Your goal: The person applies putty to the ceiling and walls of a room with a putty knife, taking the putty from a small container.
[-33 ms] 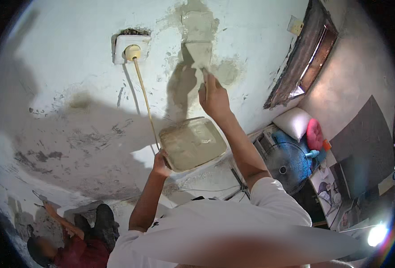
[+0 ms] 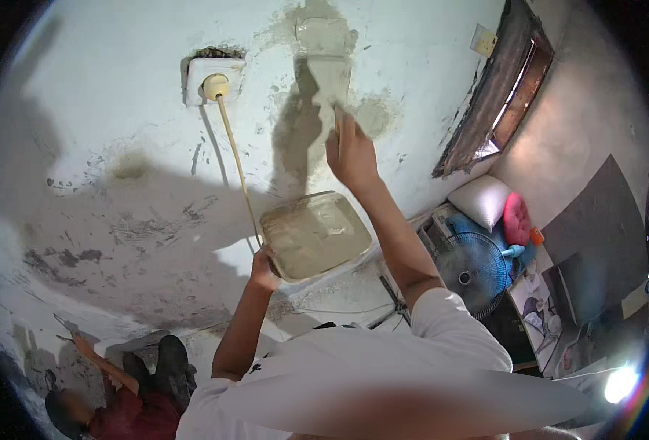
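Two grips: your left hand (image 2: 265, 270) clasps the paste-filled tray (image 2: 329, 268), probably heavy, best supported underneath; your right hand (image 2: 352, 155) wraps the putty knife's (image 2: 332, 82) handle, likely stiff.

My right hand (image 2: 352, 154) conceals most of the handle of the scraper (image 2: 334, 79); the tray (image 2: 317, 195) hides most fingers of my left hand (image 2: 264, 270). Lower edge: a co-worker (image 2: 130, 418), cut off; a pale shape (image 2: 405, 396), blurred beyond recognition.

From your head, the left fisheye looks down over your white shirt (image 2: 383, 346) and forearms (image 2: 395, 235), facing the nearby patched wall (image 2: 412, 59).
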`<state>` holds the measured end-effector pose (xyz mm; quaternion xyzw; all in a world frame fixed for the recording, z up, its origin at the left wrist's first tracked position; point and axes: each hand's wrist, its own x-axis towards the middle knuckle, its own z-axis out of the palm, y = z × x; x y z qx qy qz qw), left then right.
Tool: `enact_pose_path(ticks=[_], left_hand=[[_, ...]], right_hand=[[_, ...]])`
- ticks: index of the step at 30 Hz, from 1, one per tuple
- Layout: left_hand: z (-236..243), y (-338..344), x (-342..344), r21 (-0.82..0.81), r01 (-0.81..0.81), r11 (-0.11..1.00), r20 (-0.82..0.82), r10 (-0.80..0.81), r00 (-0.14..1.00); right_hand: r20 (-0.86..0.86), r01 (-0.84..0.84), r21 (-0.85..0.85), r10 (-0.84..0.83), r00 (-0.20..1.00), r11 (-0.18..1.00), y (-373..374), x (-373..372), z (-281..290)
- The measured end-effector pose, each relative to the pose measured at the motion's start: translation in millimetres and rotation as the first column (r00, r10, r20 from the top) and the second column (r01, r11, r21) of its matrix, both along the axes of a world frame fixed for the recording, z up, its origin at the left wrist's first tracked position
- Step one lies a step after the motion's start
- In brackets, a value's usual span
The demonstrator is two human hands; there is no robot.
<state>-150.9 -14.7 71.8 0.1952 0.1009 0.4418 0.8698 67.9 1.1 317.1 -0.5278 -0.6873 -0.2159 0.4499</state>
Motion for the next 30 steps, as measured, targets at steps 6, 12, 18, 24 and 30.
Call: enact_pose_path(ticks=[6,12,18,24,30], left_hand=[[14,-3,14,-0.001,-0.078,0.997,-0.133,0.077,0.988],[1,-4,11,0.122,-0.028,0.992,0.038,0.024,0.999],[-9,-3,6,-0.043,0.002,0.999,0.065,0.001,0.998],[-3,-11,12,0.067,-0.01,0.998,0.067,0.005,0.998],[-13,-10,1,0.042,-0.066,0.997,-0.08,0.069,0.994]], right_hand=[[0.033,0.144,-0.131,-0.141,0.989,0.981,26,-31,76],[0.078,0.197,-0.267,-0.182,0.98,0.943,23,-12,2],[-0.077,0.057,-0.051,-0.061,0.995,0.997,15,6,17],[0.007,0.173,-0.245,-0.177,0.984,0.954,29,-12,24],[-0.274,-0.192,-0.137,0.149,0.95,0.972,-17,9,-25]])
